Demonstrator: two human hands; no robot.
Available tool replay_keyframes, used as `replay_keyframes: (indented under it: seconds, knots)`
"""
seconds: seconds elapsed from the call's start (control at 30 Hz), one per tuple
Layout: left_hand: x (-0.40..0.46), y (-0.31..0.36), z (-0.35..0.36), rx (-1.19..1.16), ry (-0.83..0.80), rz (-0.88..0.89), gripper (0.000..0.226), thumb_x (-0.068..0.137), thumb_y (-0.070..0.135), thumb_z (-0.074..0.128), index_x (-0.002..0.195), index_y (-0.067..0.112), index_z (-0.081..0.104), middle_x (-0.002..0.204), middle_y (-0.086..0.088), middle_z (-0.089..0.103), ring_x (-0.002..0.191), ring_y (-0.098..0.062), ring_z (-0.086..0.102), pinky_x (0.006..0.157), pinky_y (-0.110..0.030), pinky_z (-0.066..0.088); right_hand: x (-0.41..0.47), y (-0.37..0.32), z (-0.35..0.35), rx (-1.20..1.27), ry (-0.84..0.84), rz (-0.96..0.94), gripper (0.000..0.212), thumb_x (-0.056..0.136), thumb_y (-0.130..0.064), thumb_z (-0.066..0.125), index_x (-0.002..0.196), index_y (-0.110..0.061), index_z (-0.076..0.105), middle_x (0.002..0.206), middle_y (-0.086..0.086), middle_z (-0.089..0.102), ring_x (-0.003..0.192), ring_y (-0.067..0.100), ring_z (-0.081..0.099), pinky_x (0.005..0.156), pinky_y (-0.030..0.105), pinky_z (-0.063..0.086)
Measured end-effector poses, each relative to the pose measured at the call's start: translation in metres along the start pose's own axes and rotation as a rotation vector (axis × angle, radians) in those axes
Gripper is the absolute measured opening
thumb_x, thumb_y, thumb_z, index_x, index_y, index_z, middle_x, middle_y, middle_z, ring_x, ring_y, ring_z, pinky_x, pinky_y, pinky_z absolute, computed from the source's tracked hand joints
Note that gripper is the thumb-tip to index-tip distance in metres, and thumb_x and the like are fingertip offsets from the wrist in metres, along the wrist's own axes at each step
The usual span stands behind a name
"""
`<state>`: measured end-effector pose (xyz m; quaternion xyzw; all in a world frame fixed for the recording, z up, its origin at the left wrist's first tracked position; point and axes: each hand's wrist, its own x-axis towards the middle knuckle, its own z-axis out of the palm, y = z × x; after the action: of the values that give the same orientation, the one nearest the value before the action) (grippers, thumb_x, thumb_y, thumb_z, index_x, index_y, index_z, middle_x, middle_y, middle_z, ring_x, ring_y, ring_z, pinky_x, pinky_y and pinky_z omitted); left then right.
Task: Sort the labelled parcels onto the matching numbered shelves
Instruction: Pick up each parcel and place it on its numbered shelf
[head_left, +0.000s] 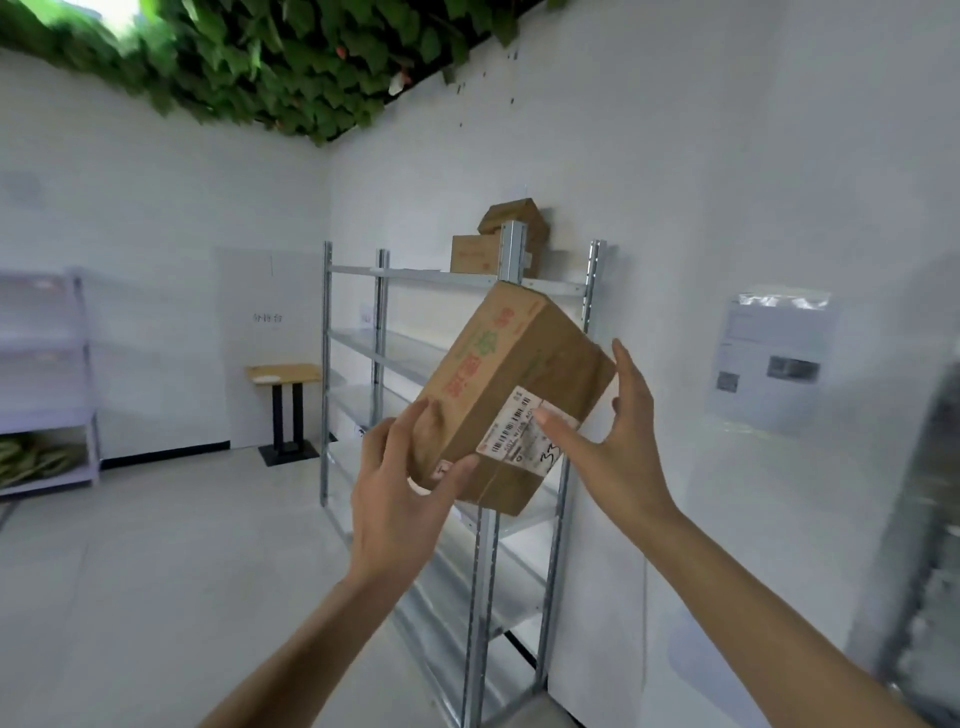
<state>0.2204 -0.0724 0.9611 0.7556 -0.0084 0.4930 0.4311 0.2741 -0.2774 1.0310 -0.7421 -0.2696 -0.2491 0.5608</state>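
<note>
A brown cardboard parcel (511, 384) with red and green print and a white shipping label hangs tilted in front of a grey metal shelf rack (485, 545). My left hand (400, 493) grips its lower left corner, thumb on the front face. My right hand (618, 436) holds the right side, thumb pressed on the label, which carries a handwritten number partly hidden by the thumb. Two more brown boxes (483, 244) sit on the rack's top shelf, against the wall.
The rack's lower shelves look bare. A small wooden table (283, 374) on a black stand is in the far corner. A white shelf unit (47, 384) stands at the left wall. A paper notice (774, 353) hangs on the right wall. Green leaves cover the ceiling.
</note>
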Motion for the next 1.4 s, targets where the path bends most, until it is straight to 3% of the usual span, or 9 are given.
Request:
replay_keyframes:
  seconds: [0.1, 0.27, 0.4, 0.53, 0.73, 0.83, 0.97, 1.2, 1.4]
  knots:
    - [0.004, 0.014, -0.001, -0.095, 0.03, -0.049, 0.066, 0.083, 0.052, 0.075, 0.14, 0.054, 0.042, 0.131, 0.017, 0.047, 0.113, 0.017, 0.046, 0.092, -0.033, 0.056, -0.004, 0.003, -0.001, 0.116, -0.073, 0.209, 0.118, 0.062, -0.066, 0.083, 0.156, -0.057, 0.011, 0.151, -0.022, 0.038, 0.143, 0.017, 0.045, 0.118, 0.048, 0.041]
    - [0.004, 0.019, -0.006, -0.201, -0.023, -0.089, 0.068, 0.081, 0.066, 0.069, 0.143, 0.048, 0.045, 0.137, 0.018, 0.046, 0.124, 0.004, 0.05, 0.094, -0.037, 0.058, -0.013, 0.001, 0.006, 0.131, -0.136, 0.092, 0.084, 0.087, -0.031, 0.084, 0.147, -0.055, 0.029, 0.12, -0.042, 0.06, 0.114, -0.013, 0.059, 0.099, 0.028, 0.055]
    - [0.002, 0.017, -0.012, -0.19, -0.09, -0.057, 0.081, 0.075, 0.069, 0.072, 0.147, 0.052, 0.039, 0.145, 0.02, 0.039, 0.133, -0.003, 0.046, 0.1, -0.038, 0.055, -0.021, -0.003, 0.006, 0.13, -0.1, 0.082, 0.082, 0.089, -0.025, 0.082, 0.145, -0.055, 0.031, 0.118, -0.043, 0.06, 0.113, -0.013, 0.06, 0.096, 0.023, 0.056]
    - [0.002, 0.024, -0.014, -0.11, -0.171, -0.005, 0.102, 0.071, 0.047, 0.089, 0.151, 0.057, 0.026, 0.145, 0.016, 0.024, 0.132, 0.001, 0.04, 0.101, -0.018, 0.045, -0.022, -0.006, 0.003, 0.169, -0.062, 0.112, 0.08, 0.087, -0.03, 0.085, 0.142, -0.058, 0.034, 0.123, -0.032, 0.064, 0.117, -0.006, 0.061, 0.101, 0.044, 0.058]
    - [0.007, 0.043, -0.019, -0.053, -0.162, 0.066, 0.097, 0.073, 0.037, 0.09, 0.152, 0.038, 0.033, 0.139, 0.023, 0.04, 0.123, 0.018, 0.04, 0.089, 0.006, 0.032, -0.023, -0.016, -0.009, 0.138, -0.027, 0.11, 0.082, 0.086, -0.031, 0.085, 0.142, -0.062, 0.033, 0.119, -0.036, 0.062, 0.113, -0.008, 0.061, 0.098, 0.041, 0.06]
    - [0.008, 0.051, -0.02, -0.082, -0.152, 0.066, 0.092, 0.073, 0.031, 0.091, 0.146, 0.04, 0.035, 0.139, 0.026, 0.044, 0.121, 0.019, 0.044, 0.088, 0.004, 0.036, -0.023, -0.024, -0.016, 0.112, -0.026, 0.084, 0.082, 0.088, -0.028, 0.083, 0.139, -0.066, 0.031, 0.121, -0.037, 0.061, 0.115, -0.006, 0.061, 0.095, 0.032, 0.059]
    - [0.009, 0.064, -0.021, -0.137, -0.142, 0.014, 0.09, 0.075, 0.032, 0.089, 0.128, 0.069, 0.027, 0.131, 0.039, 0.046, 0.114, 0.025, 0.046, 0.085, -0.002, 0.041, -0.024, -0.032, -0.025, 0.075, -0.023, 0.055, 0.082, 0.088, -0.025, 0.082, 0.148, -0.054, 0.033, 0.128, -0.032, 0.06, 0.118, -0.002, 0.061, 0.097, 0.029, 0.058]
    - [0.014, 0.083, -0.021, -0.189, -0.12, -0.032, 0.118, 0.075, 0.032, 0.088, 0.153, 0.059, 0.005, 0.141, 0.02, 0.049, 0.12, 0.001, 0.056, 0.094, -0.047, 0.058, -0.024, -0.04, -0.042, -0.055, -0.047, 0.006, 0.069, 0.092, -0.025, 0.079, 0.143, -0.051, 0.041, 0.126, -0.034, 0.06, 0.117, -0.013, 0.056, 0.097, 0.025, 0.057]
    - [0.012, 0.097, -0.024, -0.217, -0.041, -0.097, 0.125, 0.069, 0.042, 0.089, 0.149, 0.066, -0.006, 0.145, 0.013, 0.052, 0.113, 0.007, 0.055, 0.104, -0.041, 0.05, -0.026, -0.045, -0.048, -0.047, -0.078, -0.02, 0.046, 0.102, -0.036, 0.063, 0.14, -0.054, 0.046, 0.133, -0.025, 0.062, 0.121, -0.012, 0.055, 0.096, 0.022, 0.057]
